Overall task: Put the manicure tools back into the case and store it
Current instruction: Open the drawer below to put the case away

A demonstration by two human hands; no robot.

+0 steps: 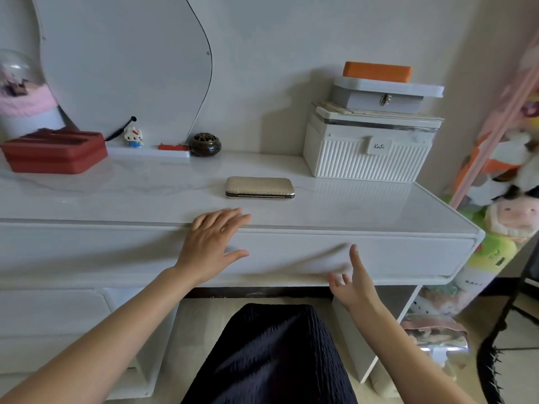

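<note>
A flat gold case (259, 187), closed, lies on the white dresser top (379, 205) near the middle. No loose tools show. My left hand (211, 246) is spread flat, fingertips over the front edge of the top, just in front of the case and apart from it. My right hand (354, 282) hovers lower, fingers apart, at the bottom edge of the closed white drawer front (393, 258). Both hands hold nothing.
A white ribbed storage box (367, 158) with a grey latch box and an orange pouch stacked on it stands at the back right. A red box (54, 151), a dark round burner (204, 144) and a mirror sit at the back left. Plush toys crowd the right side.
</note>
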